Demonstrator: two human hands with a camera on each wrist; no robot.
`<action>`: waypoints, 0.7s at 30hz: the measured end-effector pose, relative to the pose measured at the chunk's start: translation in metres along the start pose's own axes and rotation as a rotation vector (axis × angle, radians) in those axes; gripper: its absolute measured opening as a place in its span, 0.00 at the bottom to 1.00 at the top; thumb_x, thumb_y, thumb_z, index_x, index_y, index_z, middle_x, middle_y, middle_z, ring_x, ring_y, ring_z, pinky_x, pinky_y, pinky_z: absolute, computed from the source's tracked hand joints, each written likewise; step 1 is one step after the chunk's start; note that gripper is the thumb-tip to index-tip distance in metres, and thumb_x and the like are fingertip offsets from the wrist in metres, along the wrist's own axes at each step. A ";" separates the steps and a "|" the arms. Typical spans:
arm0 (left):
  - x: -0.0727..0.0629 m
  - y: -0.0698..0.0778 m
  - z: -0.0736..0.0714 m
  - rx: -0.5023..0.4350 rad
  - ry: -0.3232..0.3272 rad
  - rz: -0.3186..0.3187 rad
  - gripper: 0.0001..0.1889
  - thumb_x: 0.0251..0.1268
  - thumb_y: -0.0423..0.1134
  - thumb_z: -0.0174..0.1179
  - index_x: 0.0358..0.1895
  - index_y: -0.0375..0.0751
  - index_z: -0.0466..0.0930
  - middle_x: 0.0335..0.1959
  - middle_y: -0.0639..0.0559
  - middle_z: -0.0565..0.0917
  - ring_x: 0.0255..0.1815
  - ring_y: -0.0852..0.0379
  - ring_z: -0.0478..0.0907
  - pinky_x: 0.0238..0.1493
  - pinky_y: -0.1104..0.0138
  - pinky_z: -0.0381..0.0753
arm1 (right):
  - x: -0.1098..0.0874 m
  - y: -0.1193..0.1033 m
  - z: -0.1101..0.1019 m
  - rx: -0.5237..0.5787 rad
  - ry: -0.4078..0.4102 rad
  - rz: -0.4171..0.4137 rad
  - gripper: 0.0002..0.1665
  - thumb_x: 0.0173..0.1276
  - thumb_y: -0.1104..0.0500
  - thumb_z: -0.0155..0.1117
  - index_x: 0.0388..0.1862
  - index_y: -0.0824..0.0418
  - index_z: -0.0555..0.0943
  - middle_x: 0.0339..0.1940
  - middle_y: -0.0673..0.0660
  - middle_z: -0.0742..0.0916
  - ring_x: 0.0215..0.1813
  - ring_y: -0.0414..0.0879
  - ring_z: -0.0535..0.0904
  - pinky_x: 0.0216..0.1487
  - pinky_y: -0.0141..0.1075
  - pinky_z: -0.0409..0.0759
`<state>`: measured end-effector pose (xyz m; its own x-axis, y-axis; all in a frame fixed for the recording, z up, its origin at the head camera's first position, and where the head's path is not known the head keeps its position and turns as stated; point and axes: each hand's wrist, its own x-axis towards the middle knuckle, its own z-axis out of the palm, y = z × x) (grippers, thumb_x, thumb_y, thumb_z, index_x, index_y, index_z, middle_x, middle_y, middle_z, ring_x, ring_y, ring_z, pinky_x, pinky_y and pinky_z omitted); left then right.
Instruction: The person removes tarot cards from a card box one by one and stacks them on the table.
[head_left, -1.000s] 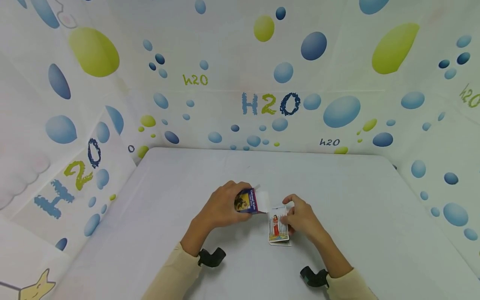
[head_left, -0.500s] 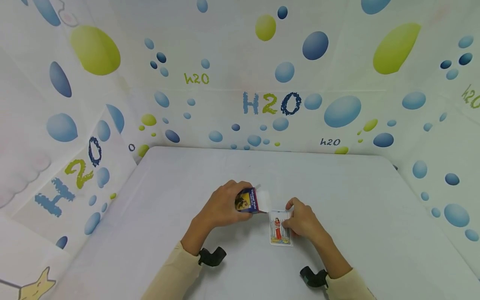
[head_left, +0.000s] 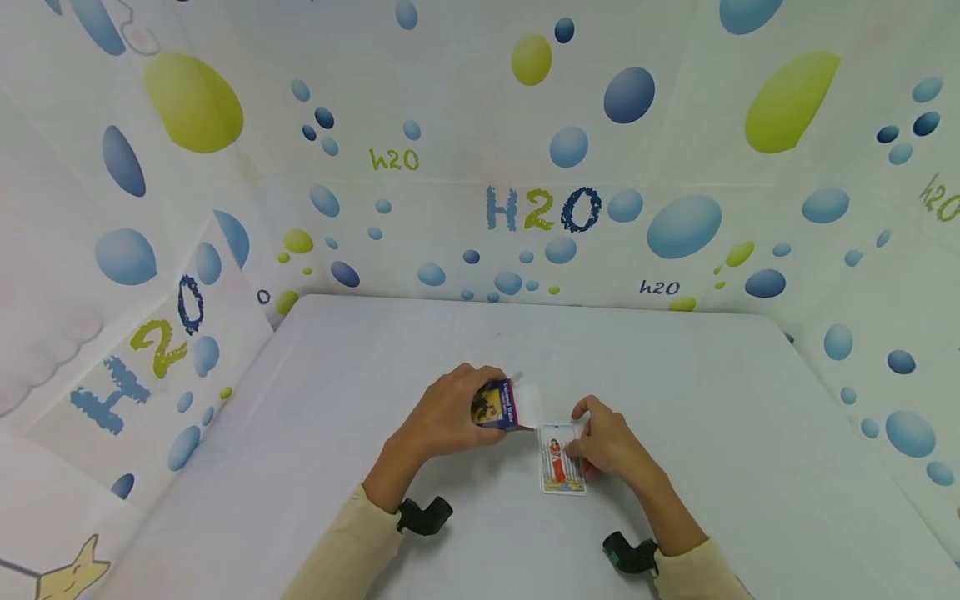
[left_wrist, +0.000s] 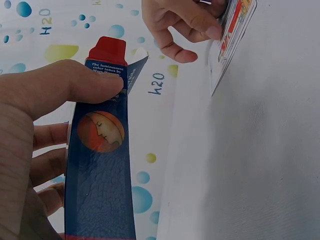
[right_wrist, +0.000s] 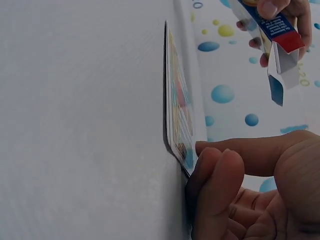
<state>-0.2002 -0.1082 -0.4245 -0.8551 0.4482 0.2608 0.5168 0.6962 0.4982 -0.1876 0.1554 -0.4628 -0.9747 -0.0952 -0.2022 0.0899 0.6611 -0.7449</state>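
My left hand [head_left: 448,414] grips a small dark-blue card box [head_left: 497,405] above the table, with its thumb along a narrow side in the left wrist view. The open end and white flap [head_left: 528,406] point right, towards the cards. A thin stack of illustrated cards [head_left: 556,479] lies on the white cloth, its top card showing a figure in red. My right hand [head_left: 611,442] pinches the stack's right edge. In the right wrist view, the thumb is over the cards [right_wrist: 175,95] and curled fingers meet their near edge. The inside of the box is hidden.
A white cloth [head_left: 360,350] covers the table. Patterned fabric walls [head_left: 450,100] with blue and green drops stand behind and at both sides. Black wrist cameras [head_left: 424,516] sit on both wrists, close above the table.
My right hand has lowered the cards slightly towards me, and the uneven stack now lies evened and flat. The left hand and box have hardly moved.
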 end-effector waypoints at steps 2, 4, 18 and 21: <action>0.000 0.000 0.001 -0.004 -0.002 0.004 0.37 0.46 0.50 0.79 0.64 0.54 0.76 0.49 0.52 0.81 0.46 0.56 0.75 0.49 0.60 0.79 | 0.000 -0.001 -0.002 0.001 0.011 -0.008 0.26 0.63 0.68 0.70 0.57 0.65 0.70 0.22 0.58 0.81 0.16 0.47 0.76 0.20 0.36 0.77; 0.000 0.001 0.001 -0.009 -0.006 0.010 0.37 0.47 0.50 0.79 0.65 0.53 0.76 0.49 0.52 0.81 0.46 0.56 0.75 0.49 0.60 0.79 | 0.000 -0.002 -0.005 0.006 0.036 -0.024 0.25 0.64 0.68 0.68 0.58 0.65 0.70 0.23 0.57 0.80 0.17 0.48 0.76 0.21 0.36 0.77; 0.001 0.010 0.005 0.011 -0.046 0.051 0.37 0.49 0.51 0.77 0.66 0.51 0.75 0.51 0.53 0.81 0.48 0.57 0.76 0.50 0.60 0.80 | -0.010 -0.023 -0.013 0.083 0.231 -0.228 0.13 0.67 0.63 0.69 0.49 0.63 0.79 0.30 0.56 0.78 0.28 0.48 0.75 0.27 0.34 0.78; 0.001 0.013 0.006 0.015 -0.058 0.053 0.37 0.49 0.51 0.77 0.66 0.52 0.75 0.52 0.53 0.81 0.48 0.58 0.76 0.51 0.60 0.80 | -0.013 -0.027 -0.012 0.120 0.223 -0.250 0.12 0.67 0.63 0.70 0.48 0.62 0.80 0.32 0.56 0.79 0.29 0.49 0.75 0.28 0.34 0.80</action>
<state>-0.1941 -0.0950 -0.4228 -0.8227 0.5165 0.2376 0.5625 0.6787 0.4722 -0.1803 0.1476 -0.4326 -0.9891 -0.0696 0.1301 -0.1469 0.5441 -0.8261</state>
